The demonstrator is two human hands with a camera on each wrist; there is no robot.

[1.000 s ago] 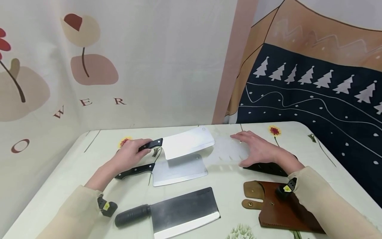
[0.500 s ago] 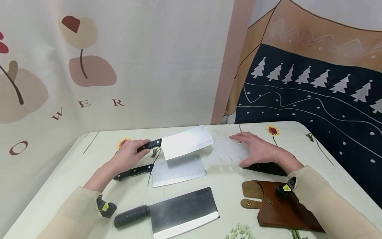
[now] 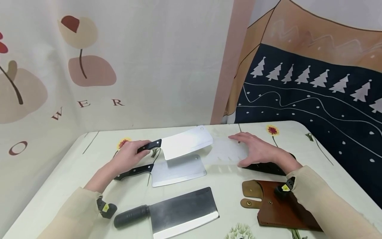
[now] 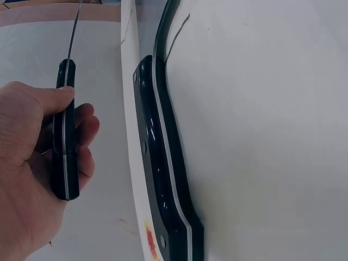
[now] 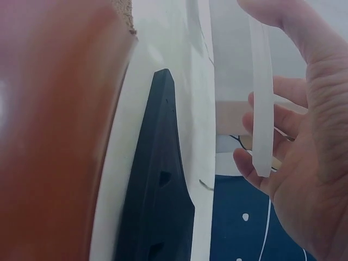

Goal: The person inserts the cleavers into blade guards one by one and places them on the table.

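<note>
In the head view my left hand [image 3: 128,154] grips the black riveted handle of a cleaver [image 3: 186,141], holding it above the table with its blade pointing right. The left wrist view shows fingers and thumb wrapped around that handle [image 4: 66,136]. My right hand [image 3: 261,149] holds a translucent white blade guard [image 3: 223,151] between thumb and fingers; its narrow edge faces the right wrist camera. The cleaver's tip overlaps the guard's left end in the head view; I cannot tell whether they touch. Beneath lies a second, similar cleaver [image 3: 179,171] with a black handle.
A dark-bladed cleaver [image 3: 185,210] with a round black handle lies at the front. To the right are a brown leather sheath [image 3: 286,209] and a black blade cover [image 3: 265,168], partly under my right forearm. Printed curtains stand behind the table [image 3: 89,149].
The head view has shifted slightly. Both hands keep their holds on the cleaver and the blade guard, nearly still.
</note>
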